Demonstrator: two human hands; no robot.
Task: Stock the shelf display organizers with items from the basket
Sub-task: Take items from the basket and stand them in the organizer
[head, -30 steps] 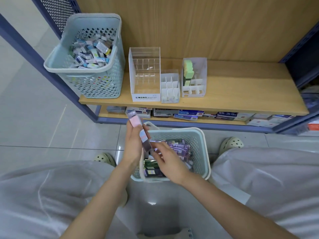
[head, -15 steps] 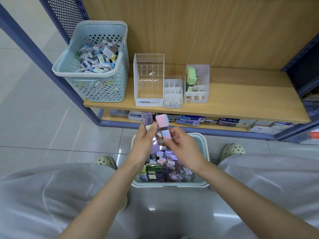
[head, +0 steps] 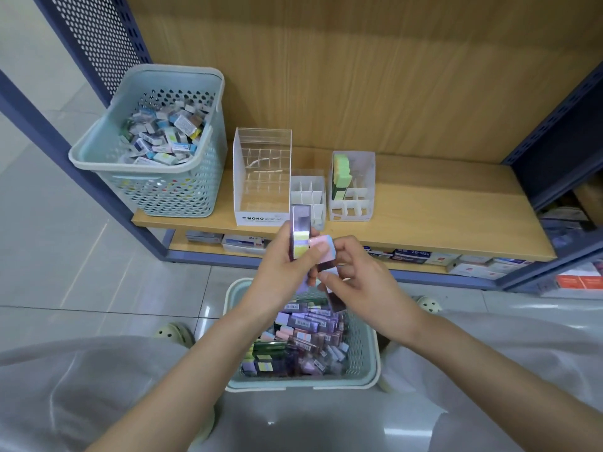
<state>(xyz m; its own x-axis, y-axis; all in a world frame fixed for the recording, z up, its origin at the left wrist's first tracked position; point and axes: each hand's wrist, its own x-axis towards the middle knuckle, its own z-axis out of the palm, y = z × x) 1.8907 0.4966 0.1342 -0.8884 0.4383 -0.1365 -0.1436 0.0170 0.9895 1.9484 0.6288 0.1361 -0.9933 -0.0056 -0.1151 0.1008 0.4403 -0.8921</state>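
Left hand (head: pixel 280 275) is gripping an upright purple pack (head: pixel 300 223), right hand (head: pixel 362 285) is pinching a pink-and-blue pack (head: pixel 322 247), both meeting above the near basket (head: pixel 303 384).

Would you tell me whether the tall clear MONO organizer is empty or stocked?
Empty: the MONO organizer shows only bare clear dividers, no items inside.

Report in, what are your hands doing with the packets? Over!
Left hand grips tall purple packet. Right hand pinches pink-and-blue packet. Both above pale green plastic basket. Nothing between hands and white divided shelf organizers.
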